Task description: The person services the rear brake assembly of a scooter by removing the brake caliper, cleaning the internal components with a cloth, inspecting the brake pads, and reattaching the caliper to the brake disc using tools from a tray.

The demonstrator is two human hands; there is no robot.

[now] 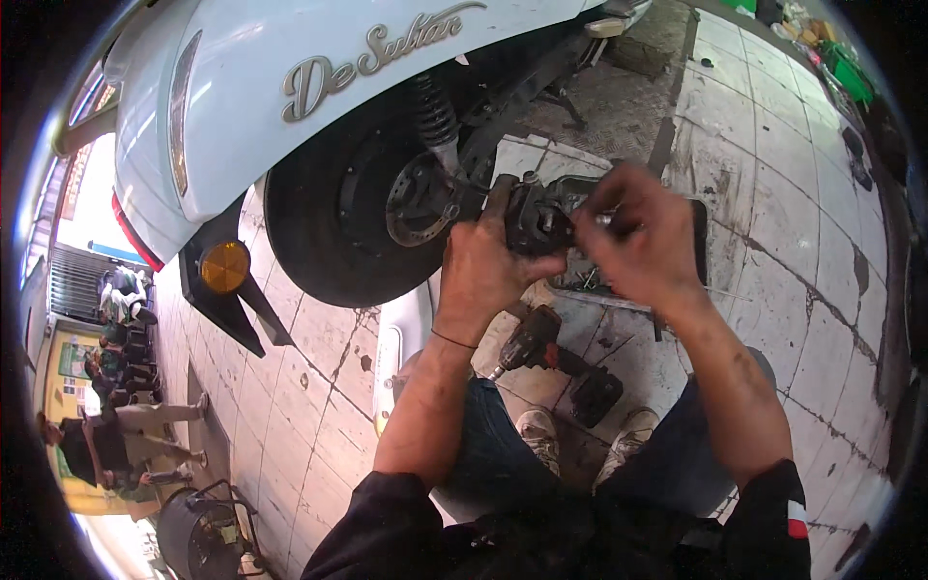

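A dark, block-shaped metal part, which looks like a brake caliper (537, 220), is held up in front of the scooter's rear wheel (329, 227). My left hand (483, 266) is closed round its left side, thumb below and fingers behind. Close against its right side is my right hand (643, 242), blurred by motion, its fingers curled in a pinch. What they hold, if anything, I cannot make out; a small shiny spot shows between them. Behind my hands is a tray (700, 237) with small metal pieces, partly hidden. The wheel carries a brake disc (418, 203) next to a shock absorber (435, 116).
A cordless impact driver (530, 343) lies on the tiled floor between my feet. A white panel (401, 333) is left of it. The scooter's white body (232, 106) overhangs the wheel, with an orange reflector (224, 268) below. People (97, 440) are at far left beside a round black fan (198, 532).
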